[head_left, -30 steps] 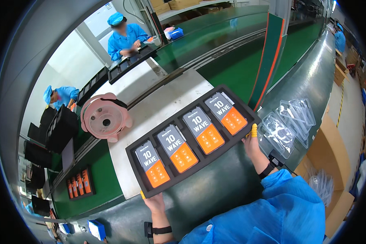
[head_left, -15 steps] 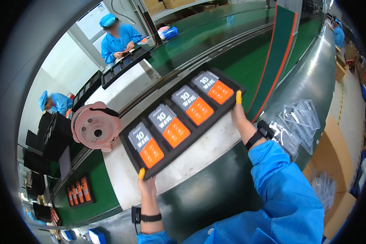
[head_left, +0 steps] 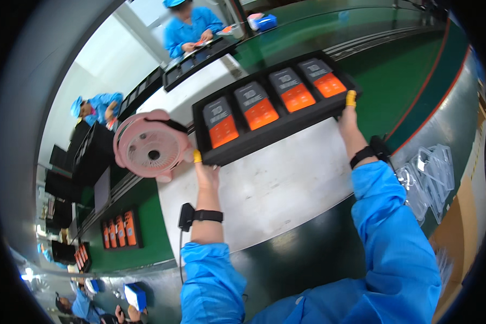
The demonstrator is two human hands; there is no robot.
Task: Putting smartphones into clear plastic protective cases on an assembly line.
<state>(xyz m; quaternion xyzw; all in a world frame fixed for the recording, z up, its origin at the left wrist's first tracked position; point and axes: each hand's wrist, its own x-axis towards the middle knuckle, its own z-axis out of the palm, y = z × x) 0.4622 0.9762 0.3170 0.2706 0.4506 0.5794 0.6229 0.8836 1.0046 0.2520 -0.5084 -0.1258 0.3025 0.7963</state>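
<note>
A long black tray (head_left: 286, 129) is held out over the far part of the white work surface (head_left: 278, 186). Side by side in its compartments lie several grey-and-orange flat packs (head_left: 260, 108). My left hand (head_left: 205, 171) grips the tray's near left corner, its yellow-covered thumb on the rim. The near right corner is in my right hand (head_left: 350, 123), with a yellow-covered thumb on top. The other fingers of both hands are mostly hidden under the tray.
A pink fan (head_left: 154, 146) stands just left of the tray. Clear plastic shells (head_left: 432, 175) are piled at right. Another loaded tray (head_left: 136, 229) lies on the green belt (head_left: 156, 245) at left. Across the line, a person in blue (head_left: 191, 32) works by black trays (head_left: 197, 63).
Both hands have carried the tray forward, away from me, uncovering more of the white surface. The tray now lies less slanted in view. The head view has shifted too.
</note>
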